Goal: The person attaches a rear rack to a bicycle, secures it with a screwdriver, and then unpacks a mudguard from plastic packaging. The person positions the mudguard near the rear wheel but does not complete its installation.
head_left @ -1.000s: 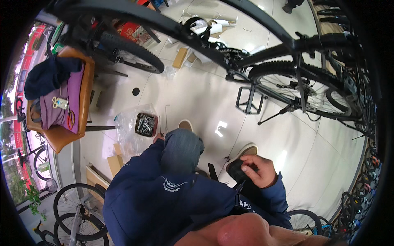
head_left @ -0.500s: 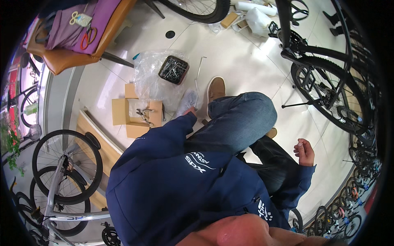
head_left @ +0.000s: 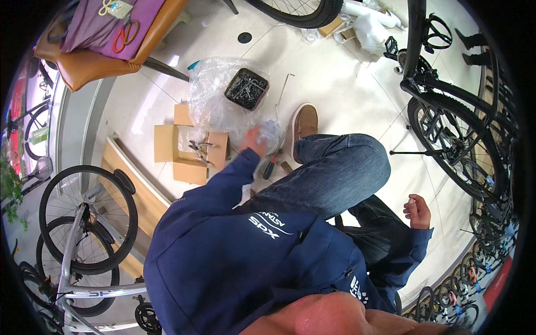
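My left hand (head_left: 254, 140) reaches low over the floor, its fingers smeared by motion. It is right beside a crumpled clear plastic bag (head_left: 270, 132), and I cannot tell whether it grips it. A screwdriver (head_left: 269, 168) with a dark and red handle lies between that hand and my shoe. Farther off is a long thin metal rod with a bent end (head_left: 286, 85). Out to the right, my right hand (head_left: 417, 211) hangs by the knee, fingers loosely bent and slightly apart, nothing in it. A black tray (head_left: 228, 91) of small metal parts rests on bubble wrap (head_left: 204, 84).
Left of my left hand stands an opened cardboard box (head_left: 190, 171) with pliers-like tools (head_left: 200, 151) in it. A brown chair (head_left: 106, 70) holds cloth and scissors (head_left: 125, 37). Bicycles stand at left and right, with a kickstand (head_left: 410, 152) sticking out. Packaging (head_left: 371, 33) lies at the back.
My left hand has moved left and away from me, uncovering the screwdriver's handle. The whole view has shifted slightly. My right hand stays by the knee.
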The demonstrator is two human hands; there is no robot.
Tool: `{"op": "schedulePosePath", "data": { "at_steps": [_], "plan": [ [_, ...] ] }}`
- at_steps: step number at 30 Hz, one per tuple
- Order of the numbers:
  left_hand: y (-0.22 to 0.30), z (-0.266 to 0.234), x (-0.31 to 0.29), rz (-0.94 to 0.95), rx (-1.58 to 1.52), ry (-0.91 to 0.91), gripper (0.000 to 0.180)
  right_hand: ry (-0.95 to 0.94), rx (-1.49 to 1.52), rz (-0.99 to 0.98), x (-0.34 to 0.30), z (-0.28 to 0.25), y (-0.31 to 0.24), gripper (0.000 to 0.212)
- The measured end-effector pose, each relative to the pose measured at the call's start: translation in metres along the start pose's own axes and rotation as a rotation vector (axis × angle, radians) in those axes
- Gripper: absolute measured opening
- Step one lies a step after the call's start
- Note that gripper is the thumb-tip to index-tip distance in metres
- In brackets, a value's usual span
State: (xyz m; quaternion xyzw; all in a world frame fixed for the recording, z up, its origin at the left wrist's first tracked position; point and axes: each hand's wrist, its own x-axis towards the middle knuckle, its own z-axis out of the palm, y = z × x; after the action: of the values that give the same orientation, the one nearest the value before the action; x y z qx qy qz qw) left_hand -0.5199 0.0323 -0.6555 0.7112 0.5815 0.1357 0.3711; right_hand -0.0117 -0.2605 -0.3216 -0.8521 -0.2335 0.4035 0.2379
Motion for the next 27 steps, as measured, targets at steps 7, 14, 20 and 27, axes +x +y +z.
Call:
{"op": "schedulePosePath", "data": {
  "at_steps": [7,14,20,27],
  "plan": [
    [-0.084,-0.161,0.105,-0.336,0.82,0.258,0.078,0.038,0.013,-0.065,0.003,0.008,-0.016,0.028],
    [-0.095,-0.23,0.157,0.023,0.035,0.613,0.026,0.076,-0.021,-0.174,-0.003,0.015,-0.025,0.029],
    [-0.028,-0.242,0.158,0.28,0.27,0.406,0.032,0.062,0.013,-0.221,-0.011,0.015,-0.022,0.025],
    [-0.049,-0.261,0.152,0.12,0.466,0.199,0.038,0.104,0.028,-0.237,-0.023,0.013,-0.014,0.025]
  ]
}}
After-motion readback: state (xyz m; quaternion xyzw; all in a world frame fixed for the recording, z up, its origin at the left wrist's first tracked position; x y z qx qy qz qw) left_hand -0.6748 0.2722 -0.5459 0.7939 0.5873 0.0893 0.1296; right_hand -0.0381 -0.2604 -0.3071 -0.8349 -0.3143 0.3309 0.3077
